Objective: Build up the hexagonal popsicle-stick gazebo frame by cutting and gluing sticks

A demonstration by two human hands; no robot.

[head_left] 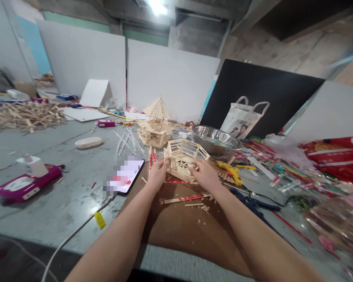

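A hexagonal stick-built frame point(184, 158) is gripped from both sides by the left hand point(158, 173) and right hand point(205, 175), fingers closed on it, above the brown board point(176, 227).

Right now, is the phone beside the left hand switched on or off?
On: the phone lies face up on the table, its screen glowing white and pink; what it shows is blurred.
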